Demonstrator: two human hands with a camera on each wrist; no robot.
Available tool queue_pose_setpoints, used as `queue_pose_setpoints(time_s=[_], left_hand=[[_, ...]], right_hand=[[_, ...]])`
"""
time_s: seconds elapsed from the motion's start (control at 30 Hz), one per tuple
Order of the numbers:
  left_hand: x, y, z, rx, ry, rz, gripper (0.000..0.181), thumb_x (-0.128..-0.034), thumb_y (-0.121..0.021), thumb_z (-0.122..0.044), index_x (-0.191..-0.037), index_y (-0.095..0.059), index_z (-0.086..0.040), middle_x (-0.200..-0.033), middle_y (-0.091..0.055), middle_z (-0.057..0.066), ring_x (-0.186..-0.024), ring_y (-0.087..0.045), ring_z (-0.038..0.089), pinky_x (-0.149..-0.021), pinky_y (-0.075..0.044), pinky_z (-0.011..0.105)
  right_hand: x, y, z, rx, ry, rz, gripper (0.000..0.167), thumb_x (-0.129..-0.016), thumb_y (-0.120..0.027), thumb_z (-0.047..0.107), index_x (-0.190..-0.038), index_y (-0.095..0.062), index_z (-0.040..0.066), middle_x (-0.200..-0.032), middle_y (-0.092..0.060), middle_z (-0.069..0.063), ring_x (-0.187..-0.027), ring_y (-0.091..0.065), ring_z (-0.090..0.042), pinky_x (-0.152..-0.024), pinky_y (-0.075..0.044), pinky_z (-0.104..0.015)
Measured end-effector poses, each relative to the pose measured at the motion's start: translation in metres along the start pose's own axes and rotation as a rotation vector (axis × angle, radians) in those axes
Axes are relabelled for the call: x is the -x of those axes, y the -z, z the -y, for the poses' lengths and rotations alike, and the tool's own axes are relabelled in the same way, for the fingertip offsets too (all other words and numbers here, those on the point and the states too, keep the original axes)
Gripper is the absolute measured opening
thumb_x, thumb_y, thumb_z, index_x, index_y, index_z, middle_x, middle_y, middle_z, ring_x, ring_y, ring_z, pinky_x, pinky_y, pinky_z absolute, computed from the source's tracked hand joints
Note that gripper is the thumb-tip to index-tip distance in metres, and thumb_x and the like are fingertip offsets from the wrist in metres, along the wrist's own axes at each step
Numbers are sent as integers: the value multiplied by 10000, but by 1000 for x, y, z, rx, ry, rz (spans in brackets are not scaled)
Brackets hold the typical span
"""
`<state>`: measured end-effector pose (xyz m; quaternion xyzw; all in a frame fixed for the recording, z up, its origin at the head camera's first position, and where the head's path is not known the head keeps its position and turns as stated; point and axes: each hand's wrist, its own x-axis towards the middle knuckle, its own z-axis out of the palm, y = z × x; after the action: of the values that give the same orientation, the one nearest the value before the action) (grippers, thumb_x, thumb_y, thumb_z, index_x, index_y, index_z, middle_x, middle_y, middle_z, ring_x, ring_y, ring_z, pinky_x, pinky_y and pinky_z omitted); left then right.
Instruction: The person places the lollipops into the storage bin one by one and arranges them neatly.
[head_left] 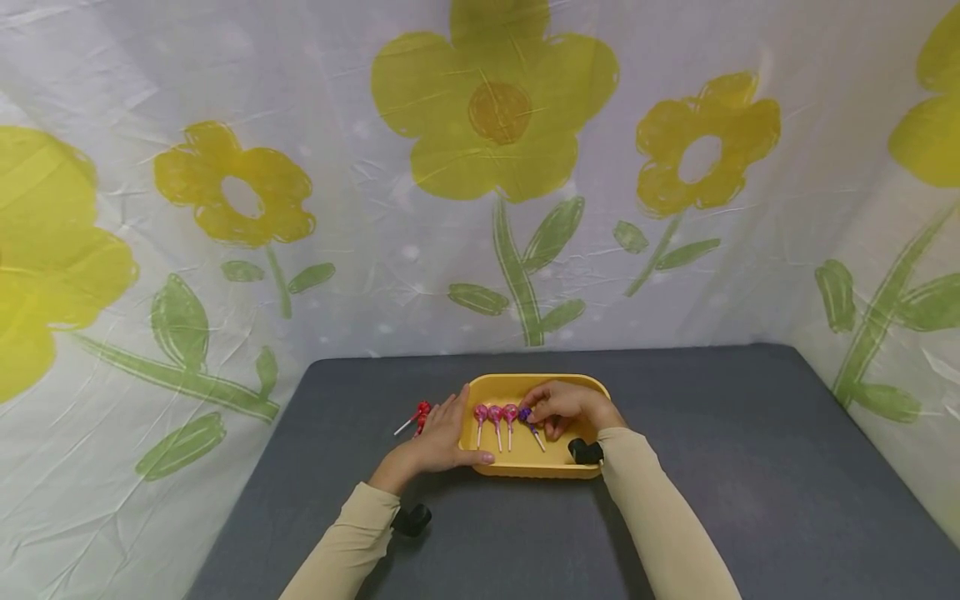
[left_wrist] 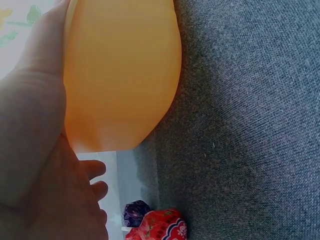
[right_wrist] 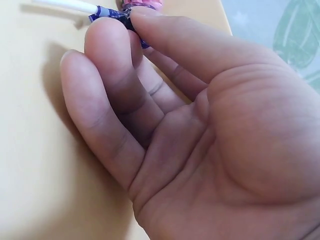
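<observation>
In the head view, a yellow tray (head_left: 525, 471) holds a row of three pink lollipops (head_left: 496, 413), their sticks towards the person. A purple-wrapped lollipop (head_left: 524, 413) lies to their right, its stick slanting towards the front right. My right hand (head_left: 564, 403) pinches it near the head between thumb and fingertips, as the right wrist view also shows. My left hand (head_left: 437, 437) rests against the tray's left end with its fingers extended, the thumb along the front left corner.
Red-wrapped lollipops (head_left: 423, 407) lie on the dark grey table (head_left: 517, 533) just left of the tray, partly hidden by the left hand. A dark-wrapped lollipop (left_wrist: 135, 213) shows beside them in the left wrist view. A flower-print cloth (head_left: 345, 275) hangs behind the table.
</observation>
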<state>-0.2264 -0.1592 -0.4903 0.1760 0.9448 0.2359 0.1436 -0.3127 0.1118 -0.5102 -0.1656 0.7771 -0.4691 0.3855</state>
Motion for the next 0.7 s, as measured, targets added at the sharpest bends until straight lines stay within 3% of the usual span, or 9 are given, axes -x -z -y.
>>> queue_pose_setpoints(time_s=[0.2, 0.53, 0.7], left_hand=[[0, -1, 1, 9, -11, -1, 1285, -761, -715, -681, -1590, 29, -41, -1665, -120, 182, -1536, -121, 417, -1243, -48, 600], [0, -1, 1, 12, -5, 4, 1280, -767, -714, -676, -1589, 32, -39, -1666, -116, 186, -1539, -120, 410, -1242, -50, 599], [0, 0, 1, 3, -7, -2, 1279, -768, -717, -671, -1589, 29, -34, -1662, -125, 194, -1536, -133, 414, -1239, -65, 604]], right_hand=[[0, -1, -1, -5, 8, -19, 364, -974, -597, 117, -1335, -598, 71, -717, -567, -9, -512, -560, -94, -521, -555, -256], [-1, -2, -2, 8, -2, -33, 288, -943, -649, 143, -1220, -646, 65, -693, -582, 2, -516, -562, -94, -529, -551, -252], [0, -3, -1, 15, 7, -36, 319, -953, -636, 149, -1264, -636, 74, -685, -577, -3, -509, -565, -98, -523, -554, -255]])
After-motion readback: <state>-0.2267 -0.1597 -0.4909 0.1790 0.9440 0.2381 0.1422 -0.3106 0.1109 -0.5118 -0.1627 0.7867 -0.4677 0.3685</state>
